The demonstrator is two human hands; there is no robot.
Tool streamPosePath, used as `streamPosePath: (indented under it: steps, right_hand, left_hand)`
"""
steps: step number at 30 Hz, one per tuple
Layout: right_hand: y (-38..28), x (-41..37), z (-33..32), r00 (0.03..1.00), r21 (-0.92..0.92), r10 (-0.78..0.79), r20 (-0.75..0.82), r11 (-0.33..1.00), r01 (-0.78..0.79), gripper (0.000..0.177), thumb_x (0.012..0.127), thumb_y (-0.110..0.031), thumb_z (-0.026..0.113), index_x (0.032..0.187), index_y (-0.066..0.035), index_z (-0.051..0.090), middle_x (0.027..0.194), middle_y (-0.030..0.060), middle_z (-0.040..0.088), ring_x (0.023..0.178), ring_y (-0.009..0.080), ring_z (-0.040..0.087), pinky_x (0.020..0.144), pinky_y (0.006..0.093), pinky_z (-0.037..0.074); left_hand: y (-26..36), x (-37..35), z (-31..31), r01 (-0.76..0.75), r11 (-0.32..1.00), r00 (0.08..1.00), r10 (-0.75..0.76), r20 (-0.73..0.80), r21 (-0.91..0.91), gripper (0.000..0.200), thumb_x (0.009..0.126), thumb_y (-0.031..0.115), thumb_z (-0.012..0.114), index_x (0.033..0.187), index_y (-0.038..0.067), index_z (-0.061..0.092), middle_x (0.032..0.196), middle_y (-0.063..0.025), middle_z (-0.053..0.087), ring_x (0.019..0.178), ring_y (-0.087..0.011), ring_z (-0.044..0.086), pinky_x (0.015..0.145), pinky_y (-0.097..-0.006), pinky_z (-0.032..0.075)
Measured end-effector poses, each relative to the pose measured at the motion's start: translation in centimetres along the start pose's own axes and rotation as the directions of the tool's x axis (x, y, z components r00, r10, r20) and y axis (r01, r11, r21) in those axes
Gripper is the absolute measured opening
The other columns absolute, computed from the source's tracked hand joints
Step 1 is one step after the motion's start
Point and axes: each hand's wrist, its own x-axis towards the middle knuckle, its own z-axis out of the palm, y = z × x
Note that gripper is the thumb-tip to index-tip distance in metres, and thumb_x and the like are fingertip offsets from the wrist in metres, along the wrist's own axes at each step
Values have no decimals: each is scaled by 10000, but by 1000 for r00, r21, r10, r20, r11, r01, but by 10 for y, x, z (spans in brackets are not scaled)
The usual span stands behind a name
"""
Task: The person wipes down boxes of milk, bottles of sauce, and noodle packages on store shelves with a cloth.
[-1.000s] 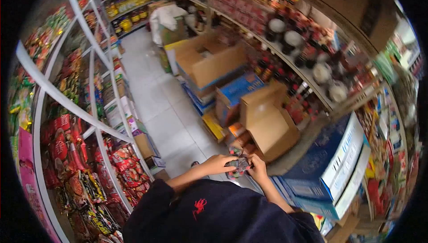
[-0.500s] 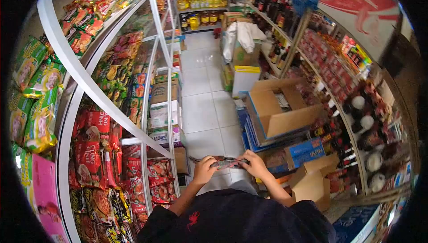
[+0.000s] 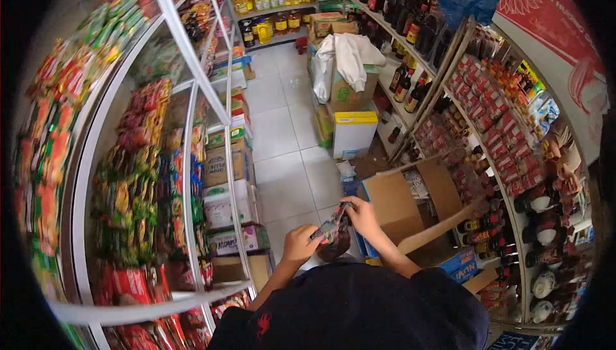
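A dark, soft-looking packet [image 3: 332, 229] with red and green patches is stretched between my two hands at waist height. My left hand [image 3: 299, 246] is closed on its lower left end. At its upper right end, the fingers of my right hand [image 3: 363, 218] pinch it. A dark reddish-brown part hangs below, close in front of my shirt; what kind of packet it is, I cannot tell. Just right of my right hand stands an opened cardboard box [image 3: 391, 204] with its flaps up and pale items inside.
Glass-fronted shelves [image 3: 190, 177] of colourful food packets line the left, with cartons [image 3: 226, 207] along their foot. A white tiled aisle [image 3: 280, 177] runs ahead. On the right, a white cloth [image 3: 346, 61] covers stacked boxes, beside shelves of dark bottles [image 3: 416, 93].
The view has swung and shifted forward. My right hand has risen relative to the left, so the packet, level before, now slants and its dark lower part shows.
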Motion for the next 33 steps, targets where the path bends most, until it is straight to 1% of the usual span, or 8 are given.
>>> streamPosePath:
  steps: [5, 8, 11, 16, 19, 21, 24, 33]
  right_hand:
    - [-7, 87, -5, 988, 364, 138, 71, 919, -154, 162, 809, -24, 480, 941, -19, 574, 644, 75, 593, 552, 100, 546, 520, 265, 425]
    - [3, 129, -6, 996, 254, 90, 20, 963, -92, 144, 811, -17, 480, 928, -6, 562, 678, 91, 601, 551, 111, 551, 528, 263, 431]
    - [11, 172, -2, 993, 278, 111, -47, 956, -94, 196, 784, 35, 460, 941, -20, 562, 674, 90, 592, 549, 120, 551, 532, 262, 439]
    - [11, 242, -4, 962, 183, 169, -214, 974, -130, 251, 759, 64, 435, 958, -23, 560, 735, 89, 579, 596, 123, 522, 560, 233, 420]
    - [11, 275, -9, 889, 340, 191, -416, 939, -42, 248, 746, 57, 439, 956, -17, 550, 932, 78, 550, 699, 129, 523, 582, 239, 413]
    - [16, 290, -16, 850, 299, 221, -478, 951, -79, 257, 735, 65, 435, 952, -14, 546, 928, 84, 549, 705, 135, 521, 602, 240, 415]
    - [29, 300, -22, 773, 217, 245, -586, 966, -141, 281, 698, 80, 428, 938, -9, 542, 903, 100, 542, 751, 162, 509, 680, 240, 401]
    - [79, 322, -61, 534, 279, 402, -743, 913, -299, 262, 717, 90, 427, 936, -4, 535, 883, 59, 536, 841, 146, 502, 761, 249, 386]
  left_hand:
    - [-6, 73, -28, 153, 988, 974, -149, 170, -12, 247, 751, 263, 609, 862, 44, 578, 778, -109, 594, 696, -270, 587, 631, -350, 456]
    - [-40, 112, -52, 286, 936, 890, -182, 417, -203, 281, 784, 273, 603, 956, 63, 533, 778, -82, 595, 711, -187, 587, 647, -316, 454]
    - [-52, 168, -85, 116, 969, 431, 149, 890, -219, 203, 778, 139, 542, 940, 21, 506, 800, -119, 569, 754, -198, 569, 657, -321, 437]
    - [-73, 283, -97, -123, 939, 242, 342, 908, -321, 137, 762, 75, 483, 852, -25, 459, 743, -182, 508, 696, -274, 517, 630, -374, 384]
    - [-81, 342, -90, 17, 876, -55, 482, 875, -482, 142, 762, 105, 489, 811, -25, 458, 728, -191, 509, 681, -307, 515, 616, -384, 387]
    - [-70, 387, -87, -362, 838, -343, 288, 894, -409, 173, 733, 79, 528, 884, -5, 515, 790, -178, 570, 788, -291, 578, 664, -391, 430]
    - [-77, 425, -77, -513, 710, -375, 320, 870, -483, 153, 755, 147, 532, 803, 7, 492, 692, -164, 536, 670, -294, 558, 591, -395, 410]
    - [-58, 558, 15, -104, 801, -688, 370, 624, -590, 131, 782, 136, 509, 767, 7, 492, 621, -113, 504, 570, -205, 477, 552, -340, 383]
